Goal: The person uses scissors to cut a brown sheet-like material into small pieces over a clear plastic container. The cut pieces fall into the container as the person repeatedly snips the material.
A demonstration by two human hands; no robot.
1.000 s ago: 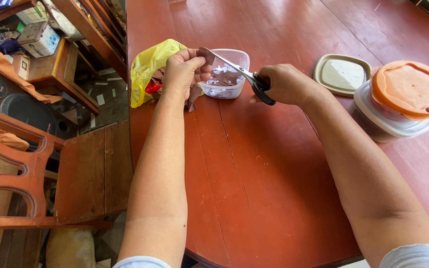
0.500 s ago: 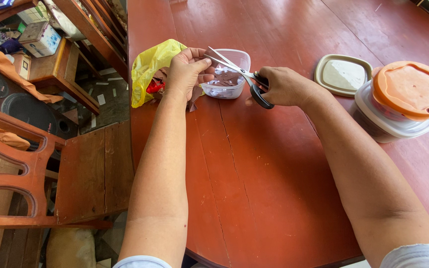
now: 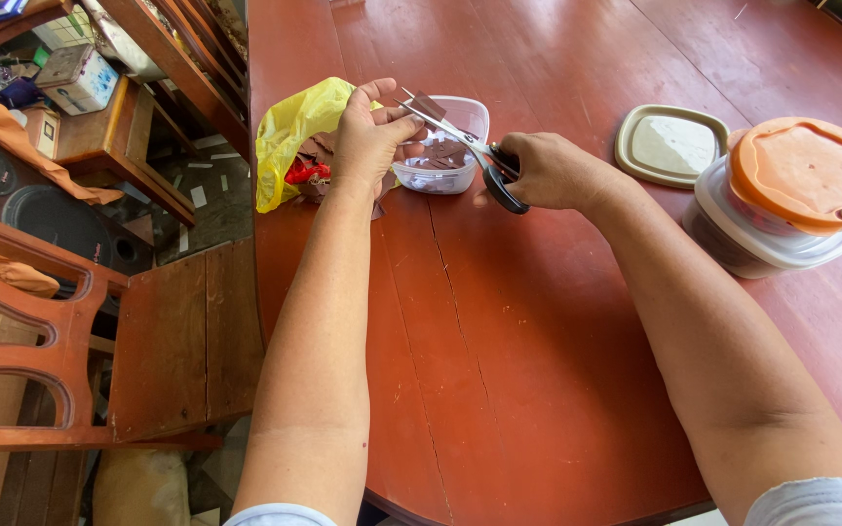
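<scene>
Big round reddish-brown wooden desk (image 3: 557, 321) carries everything; a crack runs down its top. At right, a clear round plastic tub with orange lid (image 3: 791, 195) and, just beside it, a loose beige square lid (image 3: 671, 144). At the left edge, a crumpled yellow plastic bag (image 3: 289, 136) with brown and red scraps spilling out. Left hand (image 3: 367, 136), grip pinched shut on a small brown strip of paper-like material (image 3: 428, 104), holds it over a small clear plastic container (image 3: 440, 161) already holding cut bits. Right hand (image 3: 548, 170), grip closed through the handles of black-handled metal scissors (image 3: 465, 146), blades parted around the strip. Risks: the left fingertips sit near the blades, so a shortening strip could bring a nick; cut pieces may fall outside the container; the bag overhangs the edge and could slip off.
</scene>
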